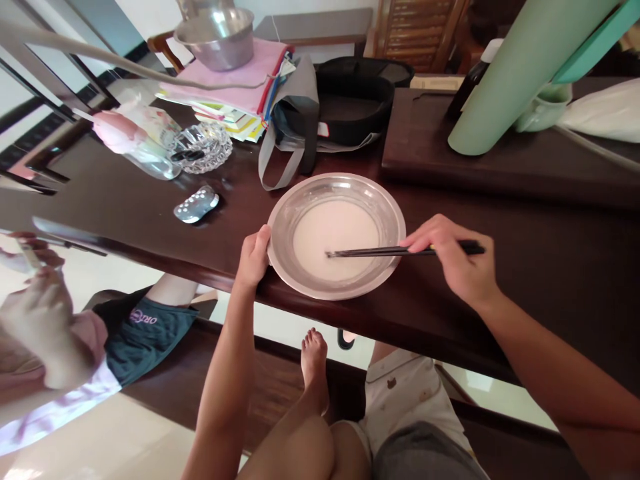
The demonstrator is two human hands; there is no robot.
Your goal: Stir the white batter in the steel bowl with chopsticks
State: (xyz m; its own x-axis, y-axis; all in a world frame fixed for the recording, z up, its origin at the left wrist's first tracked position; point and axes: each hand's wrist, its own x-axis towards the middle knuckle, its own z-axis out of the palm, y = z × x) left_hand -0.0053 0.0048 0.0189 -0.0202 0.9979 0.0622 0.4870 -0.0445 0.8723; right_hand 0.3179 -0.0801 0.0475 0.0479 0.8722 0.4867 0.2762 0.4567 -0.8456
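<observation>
A shallow metal bowl (395, 200) rests near the front edge of the dark wooden table. Inside it lies a smooth, whitish liquid (330, 227). My left hand (254, 259) grips the bowl's left rim, thumb on top and the other fingers hidden beneath. Black chopsticks (370, 252) are held in my right hand (455, 260), over the bowl's right rim. Their tips dip into the liquid near its middle.
Behind the bowl are a grey-black bag (295, 107), a glass ashtray (205, 147) and stacked books (230, 113) under a metal basin (220, 40). A green cylinder (515, 80) stands on a raised board (415, 140). Another person (45, 320) sits at left.
</observation>
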